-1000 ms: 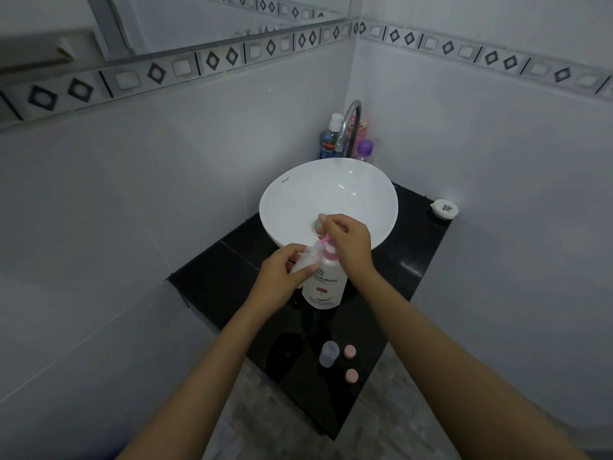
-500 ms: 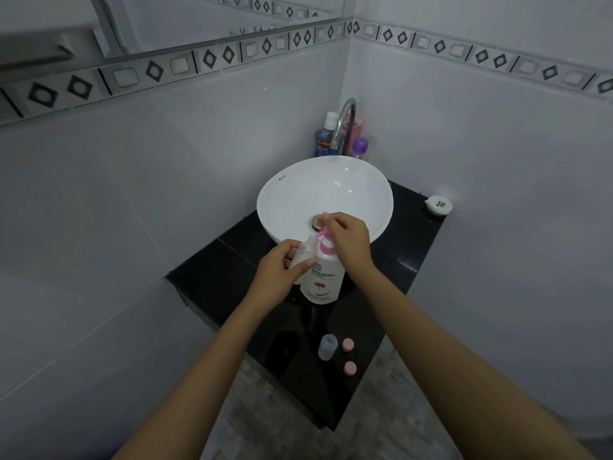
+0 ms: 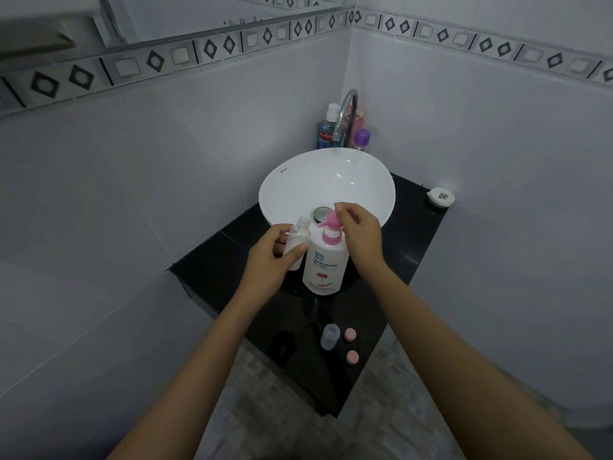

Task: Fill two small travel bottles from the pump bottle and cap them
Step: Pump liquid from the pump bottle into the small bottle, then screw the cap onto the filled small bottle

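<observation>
Left fingers clamped on part-filled clear travel bottle, right fingers loosely curled over pink-topped white pump bottle.

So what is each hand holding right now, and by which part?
The left hand holds the small clear plastic travel bottle around its body. The right hand rests fingertips on the white pump bottle's pink pump head, without a closed grip.
</observation>
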`<state>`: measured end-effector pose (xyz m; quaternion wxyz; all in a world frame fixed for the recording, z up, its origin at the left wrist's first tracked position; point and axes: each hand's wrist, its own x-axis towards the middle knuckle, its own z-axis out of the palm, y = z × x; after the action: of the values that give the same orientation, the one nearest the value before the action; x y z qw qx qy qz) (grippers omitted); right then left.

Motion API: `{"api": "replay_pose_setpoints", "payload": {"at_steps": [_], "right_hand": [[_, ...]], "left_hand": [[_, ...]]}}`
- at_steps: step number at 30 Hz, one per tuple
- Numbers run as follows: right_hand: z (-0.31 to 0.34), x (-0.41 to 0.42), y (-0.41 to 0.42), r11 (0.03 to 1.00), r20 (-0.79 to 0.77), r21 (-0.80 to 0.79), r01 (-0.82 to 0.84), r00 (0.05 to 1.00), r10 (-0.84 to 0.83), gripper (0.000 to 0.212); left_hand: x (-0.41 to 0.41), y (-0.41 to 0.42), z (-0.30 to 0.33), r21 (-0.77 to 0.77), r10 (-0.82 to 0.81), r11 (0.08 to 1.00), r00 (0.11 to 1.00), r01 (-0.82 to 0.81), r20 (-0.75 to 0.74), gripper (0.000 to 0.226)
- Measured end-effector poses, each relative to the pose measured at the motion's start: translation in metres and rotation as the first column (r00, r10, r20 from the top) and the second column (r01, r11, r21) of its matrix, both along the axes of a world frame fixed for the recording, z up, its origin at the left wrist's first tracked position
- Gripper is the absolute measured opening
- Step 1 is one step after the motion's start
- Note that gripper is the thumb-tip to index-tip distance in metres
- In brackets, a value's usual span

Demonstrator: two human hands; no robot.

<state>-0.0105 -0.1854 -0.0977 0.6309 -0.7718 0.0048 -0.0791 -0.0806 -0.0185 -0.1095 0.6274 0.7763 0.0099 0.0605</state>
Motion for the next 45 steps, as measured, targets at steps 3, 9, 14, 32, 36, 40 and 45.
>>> {"api": "replay_pose_setpoints", "payload": {"at_steps": [3, 9, 14, 32, 36, 40, 45], "right_hand": [[-0.002, -0.017, -0.011, 0.995, 0.021, 0.067, 0.074, 0.997, -0.075, 0.014], [-0.043, -0.069, -0.036, 0.981, -0.102, 0.053, 0.188, 0.978, -0.182, 0.016], [-0.103, -0.116, -0.055, 0.969, -0.231, -0.093, 0.227, 0.942, -0.243, 0.024], [-0.184, -0.169, -0.051, 0.859, -0.319, -0.511, -0.033, 0.935, -0.154, 0.017], [-0.172, -0.170, -0.054, 0.914, -0.349, -0.405, 0.019, 0.921, -0.174, 0.009], [-0.125, -0.171, -0.054, 0.977, -0.282, -0.175, 0.119, 0.945, -0.165, 0.011], [-0.061, -0.175, -0.046, 0.994, -0.278, 0.109, -0.020, 0.959, 0.050, 0.016]], "left_hand": [[-0.011, 0.001, -0.002, -0.038, 0.001, 0.999, 1.000, 0.000, 0.004, 0.032], [-0.052, -0.008, -0.037, -0.026, -0.032, 0.999, 0.996, 0.030, -0.082, 0.024], [-0.085, -0.017, -0.071, -0.050, -0.083, 0.996, 0.982, 0.076, -0.171, 0.025], [-0.135, -0.023, -0.122, 0.015, -0.184, 0.980, 0.932, 0.199, -0.312, 0.030], [-0.133, -0.023, -0.116, 0.001, -0.191, 0.980, 0.932, 0.201, -0.308, 0.031], [-0.129, -0.021, -0.101, -0.039, -0.188, 0.982, 0.948, 0.184, -0.258, 0.030], [-0.120, -0.021, -0.081, -0.015, -0.235, 0.971, 0.951, 0.237, -0.203, 0.033]]}}
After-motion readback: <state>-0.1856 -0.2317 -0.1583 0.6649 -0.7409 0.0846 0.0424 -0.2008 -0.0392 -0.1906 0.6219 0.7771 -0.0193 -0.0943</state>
